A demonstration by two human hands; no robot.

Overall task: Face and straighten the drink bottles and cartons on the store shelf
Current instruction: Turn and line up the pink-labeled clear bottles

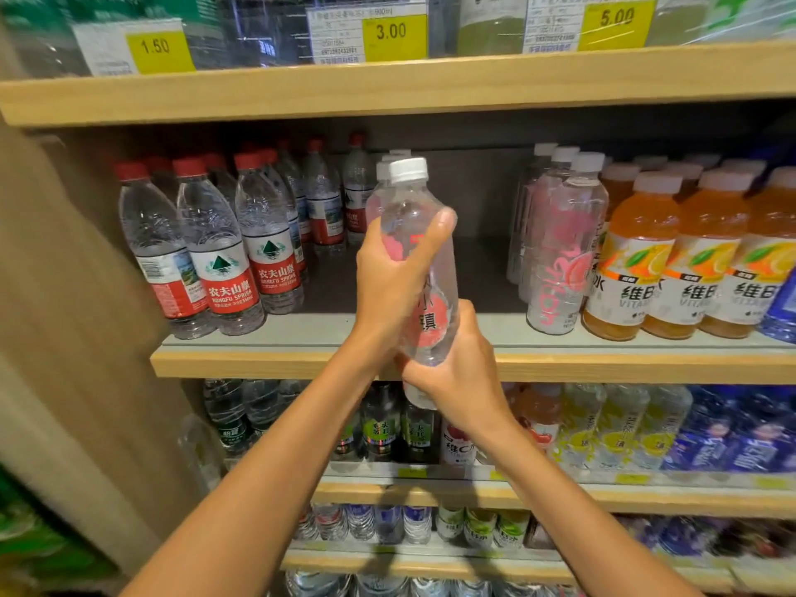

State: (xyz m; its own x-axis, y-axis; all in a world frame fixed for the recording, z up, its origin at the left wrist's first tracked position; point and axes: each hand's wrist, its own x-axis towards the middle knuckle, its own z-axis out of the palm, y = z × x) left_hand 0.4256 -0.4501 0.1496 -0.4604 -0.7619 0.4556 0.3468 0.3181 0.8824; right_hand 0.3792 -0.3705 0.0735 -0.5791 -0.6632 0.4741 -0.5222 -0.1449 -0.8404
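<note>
While we leaned in toward the shelving, both hands were closed on one clear bottle (424,234). The right hand (458,377) was lowest and nearest, with its fingers curled round the base from below. The left hand (394,277) sat above it, wrapped round the mid-body, thumb laid up the front beside the red print. We held the bottle nearly upright, tipped a little, lifted clear of the board and in front of the middle shelf's (258,364) wooden lip. Its white cap (408,169) was on and untouched.

Handling, in our judgement: it looked full, so moderately heavy. The plastic was thin and smooth and would likely dent under a hard squeeze or slip if damp. The base-and-waist hold suited twisting the label forward, and we would keep off the cap.

Beyond the hands lay an open lane on the shelf, with more white caps (384,166) of that row showing just behind. Left of the lane stood red-capped water (224,252) in ranks, with some labels turned sideways. Right of it were pink-printed bottles (560,260), then orange drinks (633,269). Farthest off, above, hung yellow price tags (390,32).
</note>
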